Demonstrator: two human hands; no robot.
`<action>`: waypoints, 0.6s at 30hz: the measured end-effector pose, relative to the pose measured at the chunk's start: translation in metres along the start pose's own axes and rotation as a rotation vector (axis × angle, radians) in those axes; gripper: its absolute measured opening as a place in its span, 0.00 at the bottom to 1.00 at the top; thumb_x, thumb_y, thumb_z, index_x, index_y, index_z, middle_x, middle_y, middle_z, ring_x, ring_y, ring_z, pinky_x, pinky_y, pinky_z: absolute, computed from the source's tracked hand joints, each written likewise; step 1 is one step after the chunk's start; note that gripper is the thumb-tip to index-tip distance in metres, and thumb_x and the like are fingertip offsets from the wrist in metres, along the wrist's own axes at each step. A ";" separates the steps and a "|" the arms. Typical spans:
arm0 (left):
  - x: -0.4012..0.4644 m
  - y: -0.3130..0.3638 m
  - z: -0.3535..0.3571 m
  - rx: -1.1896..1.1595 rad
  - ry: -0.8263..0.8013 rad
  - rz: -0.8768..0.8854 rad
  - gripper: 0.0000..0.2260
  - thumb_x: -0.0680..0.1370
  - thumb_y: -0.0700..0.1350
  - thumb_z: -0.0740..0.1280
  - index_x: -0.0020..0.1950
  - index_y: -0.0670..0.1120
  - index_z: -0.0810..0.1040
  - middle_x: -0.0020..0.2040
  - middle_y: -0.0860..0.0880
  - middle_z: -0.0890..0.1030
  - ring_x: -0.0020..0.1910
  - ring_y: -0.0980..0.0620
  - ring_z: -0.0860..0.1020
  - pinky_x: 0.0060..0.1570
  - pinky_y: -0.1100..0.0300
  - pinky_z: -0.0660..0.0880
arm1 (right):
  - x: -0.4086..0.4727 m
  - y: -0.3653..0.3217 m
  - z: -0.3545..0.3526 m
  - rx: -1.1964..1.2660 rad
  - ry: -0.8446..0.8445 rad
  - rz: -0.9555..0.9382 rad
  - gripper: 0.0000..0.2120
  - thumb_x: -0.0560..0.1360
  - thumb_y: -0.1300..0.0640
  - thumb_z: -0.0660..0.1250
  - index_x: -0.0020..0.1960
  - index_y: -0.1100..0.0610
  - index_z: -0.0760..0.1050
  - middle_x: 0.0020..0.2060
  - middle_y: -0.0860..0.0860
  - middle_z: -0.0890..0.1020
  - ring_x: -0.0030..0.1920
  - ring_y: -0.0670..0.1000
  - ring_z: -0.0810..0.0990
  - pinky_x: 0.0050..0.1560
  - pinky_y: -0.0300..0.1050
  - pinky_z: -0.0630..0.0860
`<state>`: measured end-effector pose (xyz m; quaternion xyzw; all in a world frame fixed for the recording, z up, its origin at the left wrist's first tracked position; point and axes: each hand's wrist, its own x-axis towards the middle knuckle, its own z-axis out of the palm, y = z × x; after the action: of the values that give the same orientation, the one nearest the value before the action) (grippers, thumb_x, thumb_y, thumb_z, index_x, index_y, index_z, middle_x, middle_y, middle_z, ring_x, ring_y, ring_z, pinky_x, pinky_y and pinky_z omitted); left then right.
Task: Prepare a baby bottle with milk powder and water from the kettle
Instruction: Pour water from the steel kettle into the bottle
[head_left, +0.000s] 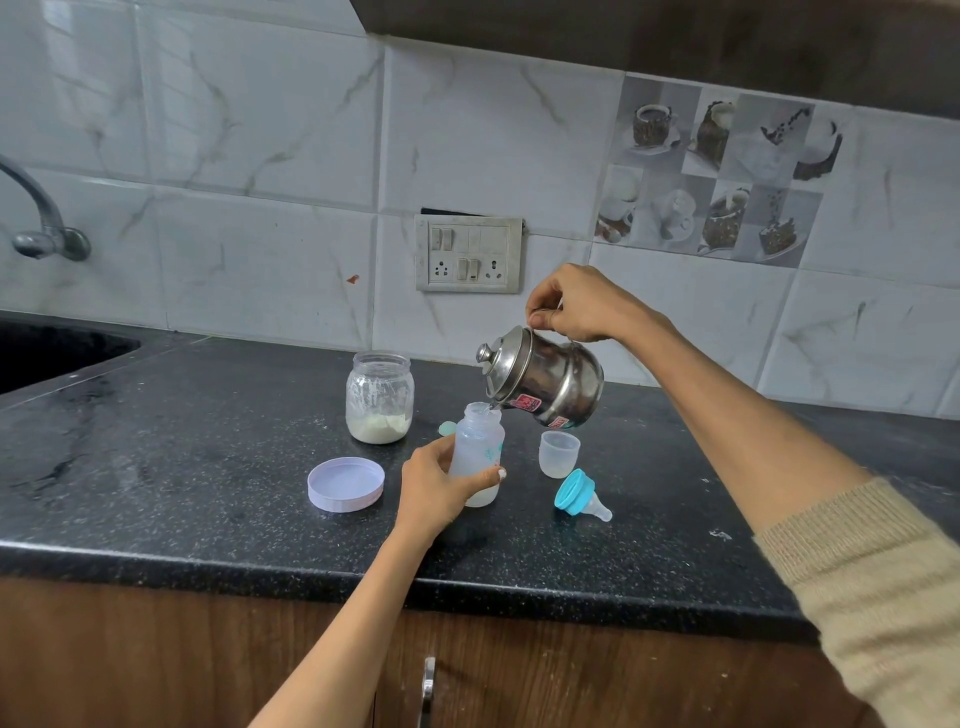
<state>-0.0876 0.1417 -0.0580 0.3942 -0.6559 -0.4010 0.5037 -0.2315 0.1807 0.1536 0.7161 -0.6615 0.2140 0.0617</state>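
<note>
The baby bottle (477, 457) stands upright on the black tabletop (182, 467), a little in from its front edge, and every place below is told from it. The left hand (436, 486) wraps its near side, the grip clamped round the body with the thumb across the front. Above and to its right the right hand (576, 306) has its grip curled tight on the handle of the steel kettle (543, 376), which is tilted so the spout sits just over the bottle's open mouth.

To pour well, I judge the tilt should stay shallow and the spout low over the narrow neck, the left hand keeping the bottle plumb; whether the lid is loose cannot be told, so a steep tip looks risky.

Just to the bottle's right lies the blue teat ring (579, 493) on its side, with the clear cap (558, 453) behind it, directly under the kettle, where drips could land. To the bottle's left lies the pale lid (345, 483). Behind and left stands the open powder jar (379, 397). A wall socket (468, 254) is far behind.
</note>
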 end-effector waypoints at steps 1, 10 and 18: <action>0.000 0.000 0.000 0.001 0.001 -0.001 0.23 0.64 0.49 0.79 0.58 0.48 0.81 0.50 0.54 0.82 0.51 0.56 0.80 0.50 0.62 0.75 | 0.000 0.000 0.000 -0.002 0.000 0.000 0.08 0.75 0.62 0.68 0.53 0.59 0.81 0.44 0.50 0.80 0.44 0.45 0.76 0.43 0.36 0.69; 0.000 -0.001 0.000 -0.018 0.002 0.005 0.19 0.65 0.47 0.79 0.54 0.50 0.82 0.49 0.54 0.84 0.50 0.58 0.81 0.47 0.64 0.75 | 0.001 0.001 0.000 -0.012 0.001 -0.010 0.07 0.75 0.62 0.68 0.52 0.60 0.82 0.48 0.54 0.83 0.44 0.46 0.76 0.45 0.38 0.69; 0.000 -0.001 0.000 -0.017 -0.004 0.008 0.21 0.65 0.47 0.79 0.56 0.50 0.81 0.49 0.54 0.83 0.50 0.58 0.80 0.45 0.68 0.74 | 0.001 -0.002 0.000 -0.016 -0.003 -0.012 0.08 0.75 0.62 0.69 0.53 0.60 0.81 0.50 0.55 0.83 0.46 0.48 0.76 0.48 0.40 0.70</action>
<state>-0.0872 0.1416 -0.0588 0.3865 -0.6552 -0.4051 0.5072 -0.2301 0.1800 0.1545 0.7199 -0.6589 0.2074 0.0676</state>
